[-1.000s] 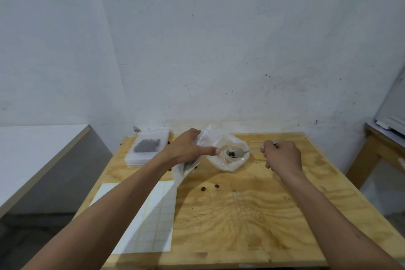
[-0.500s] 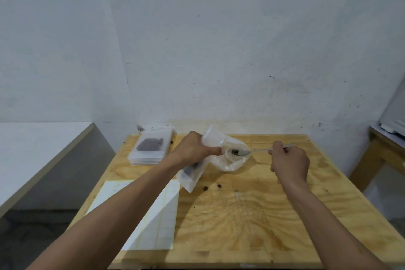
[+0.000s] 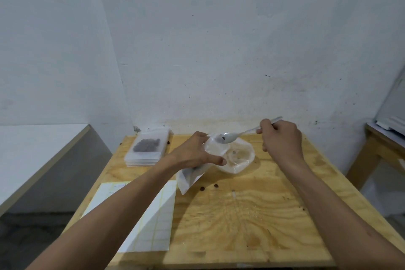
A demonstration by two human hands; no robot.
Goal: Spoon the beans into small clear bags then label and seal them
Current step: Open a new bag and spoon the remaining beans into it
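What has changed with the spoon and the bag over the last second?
The right hand has lifted the spoon out of the white bowl and carried it left to the mouth of the clear bag, which the left hand has raised and tilted. Both grips are unchanged. The label sheet, the stack of filled bags and the two loose beans stayed put.

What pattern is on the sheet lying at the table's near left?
The label sheet is white, ruled into a grid of small rectangles with pale yellowish lines; the head view shows it.
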